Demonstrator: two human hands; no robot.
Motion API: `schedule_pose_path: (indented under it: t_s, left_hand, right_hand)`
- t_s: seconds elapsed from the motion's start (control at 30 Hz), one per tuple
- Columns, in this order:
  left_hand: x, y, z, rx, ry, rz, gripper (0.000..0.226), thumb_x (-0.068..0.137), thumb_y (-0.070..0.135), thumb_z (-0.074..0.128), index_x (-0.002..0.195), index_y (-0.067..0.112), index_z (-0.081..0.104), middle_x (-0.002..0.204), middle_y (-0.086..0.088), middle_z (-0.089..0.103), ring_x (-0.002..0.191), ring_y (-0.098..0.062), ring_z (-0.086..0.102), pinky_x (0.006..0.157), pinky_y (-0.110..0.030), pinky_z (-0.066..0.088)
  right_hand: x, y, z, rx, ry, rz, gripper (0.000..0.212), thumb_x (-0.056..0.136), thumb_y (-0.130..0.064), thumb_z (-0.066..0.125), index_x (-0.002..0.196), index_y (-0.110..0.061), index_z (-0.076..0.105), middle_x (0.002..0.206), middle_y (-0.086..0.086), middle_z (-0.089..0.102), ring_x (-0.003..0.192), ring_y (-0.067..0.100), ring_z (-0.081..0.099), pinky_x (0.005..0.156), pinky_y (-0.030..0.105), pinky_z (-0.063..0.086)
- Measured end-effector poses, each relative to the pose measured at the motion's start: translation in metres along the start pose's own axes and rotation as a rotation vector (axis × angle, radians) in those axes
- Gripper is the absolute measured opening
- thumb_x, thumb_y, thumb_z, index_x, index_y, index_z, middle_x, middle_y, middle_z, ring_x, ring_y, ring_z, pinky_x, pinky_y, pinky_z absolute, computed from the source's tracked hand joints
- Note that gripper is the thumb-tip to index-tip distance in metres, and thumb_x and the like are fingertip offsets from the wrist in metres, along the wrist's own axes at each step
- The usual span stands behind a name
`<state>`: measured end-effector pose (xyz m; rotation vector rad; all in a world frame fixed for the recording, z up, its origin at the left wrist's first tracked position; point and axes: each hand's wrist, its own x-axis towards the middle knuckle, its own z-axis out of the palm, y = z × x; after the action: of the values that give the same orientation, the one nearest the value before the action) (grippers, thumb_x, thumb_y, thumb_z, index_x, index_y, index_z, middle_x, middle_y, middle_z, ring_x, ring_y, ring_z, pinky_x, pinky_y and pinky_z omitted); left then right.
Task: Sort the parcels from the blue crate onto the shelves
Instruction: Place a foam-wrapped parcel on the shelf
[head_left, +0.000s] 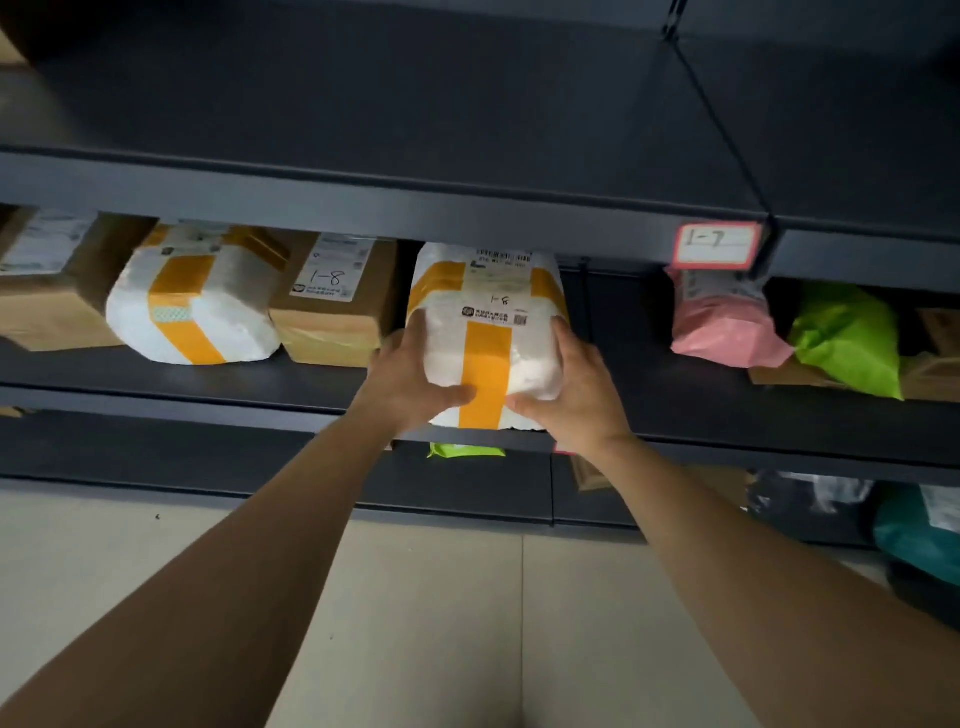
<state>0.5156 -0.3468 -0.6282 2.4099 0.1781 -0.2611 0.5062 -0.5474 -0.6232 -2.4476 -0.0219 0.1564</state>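
A white parcel with yellow tape (488, 332), marked 1-8 by hand, rests on the front edge of the dark shelf (208, 387). My left hand (415, 382) grips its left side and lower front. Its right side is held by my right hand (571, 395). The parcel leans partly into the shelf opening. The blue crate is out of view.
On the same shelf stand a brown box (337, 306) marked 1-8, another white taped parcel (192, 306) and a cardboard box (47, 280) to the left. A pink bag (722, 322) and a green bag (852, 343) lie to the right under a 1-7 label (717, 243). Lower shelves hold more parcels.
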Motion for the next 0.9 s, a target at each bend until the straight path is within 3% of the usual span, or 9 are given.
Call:
schedule_pose_path:
  t_s: [0.17, 0.33, 0.5, 0.7, 0.8, 0.9]
  left_hand:
    - [0.040, -0.016, 0.011, 0.115, 0.071, 0.072, 0.103, 0.075, 0.045, 0.075, 0.152, 0.016, 0.014, 0.147, -0.013, 0.035, 0.132, -0.034, 0.039, 0.107, -0.047, 0.039]
    - [0.053, -0.015, 0.015, 0.349, 0.126, 0.149, 0.094, 0.089, 0.044, 0.060, 0.153, 0.006, 0.002, 0.152, -0.015, 0.027, 0.138, -0.031, 0.030, 0.109, -0.038, 0.033]
    - [0.054, -0.006, 0.014, 0.465, 0.113, 0.111, 0.092, 0.095, 0.045, 0.050, 0.151, -0.001, -0.006, 0.155, -0.019, 0.018, 0.142, -0.032, 0.024, 0.114, -0.038, 0.026]
    - [0.031, 0.002, 0.012, 0.704, 0.061, 0.070, 0.094, 0.094, 0.037, 0.054, 0.149, -0.003, -0.011, 0.159, -0.018, 0.004, 0.147, -0.034, 0.006, 0.117, -0.041, 0.026]
    - [0.003, 0.006, 0.013, 0.821, 0.027, 0.070, 0.091, 0.093, 0.036, 0.054, 0.150, 0.000, -0.008, 0.159, -0.017, -0.002, 0.147, -0.035, -0.006, 0.119, -0.042, 0.017]
    - [-0.027, 0.012, 0.010, 0.848, -0.025, 0.092, 0.088, 0.092, 0.035, 0.055, 0.151, 0.003, -0.002, 0.159, -0.015, 0.002, 0.148, -0.031, -0.004, 0.119, -0.042, 0.012]
  right_hand:
    - [0.044, 0.013, 0.021, -0.074, 0.010, -0.056, 0.102, 0.079, -0.036, 0.077, 0.155, -0.025, 0.010, 0.147, 0.008, 0.035, 0.133, 0.026, 0.038, 0.108, 0.037, 0.036]
    - [0.066, 0.020, 0.029, -0.143, 0.008, -0.088, 0.097, 0.084, -0.037, 0.071, 0.156, -0.023, 0.006, 0.150, 0.008, 0.032, 0.135, 0.026, 0.037, 0.103, 0.034, 0.037]
    - [0.076, 0.017, 0.030, -0.228, -0.007, -0.080, 0.096, 0.087, -0.039, 0.067, 0.156, -0.022, 0.002, 0.155, 0.010, 0.026, 0.138, 0.030, 0.035, 0.106, 0.040, 0.037]
    - [0.052, 0.021, 0.021, -0.365, -0.040, 0.008, 0.087, 0.086, -0.036, 0.069, 0.152, -0.019, 0.015, 0.149, 0.011, 0.033, 0.136, 0.031, 0.034, 0.103, 0.042, 0.038]
    - [0.022, 0.021, 0.008, -0.467, -0.068, 0.019, 0.078, 0.086, -0.038, 0.068, 0.148, -0.019, 0.024, 0.142, 0.009, 0.038, 0.132, 0.030, 0.037, 0.100, 0.042, 0.037]
    - [-0.012, 0.020, -0.003, -0.543, -0.094, 0.021, 0.072, 0.088, -0.040, 0.065, 0.146, -0.018, 0.029, 0.142, 0.008, 0.038, 0.132, 0.028, 0.035, 0.102, 0.041, 0.035]
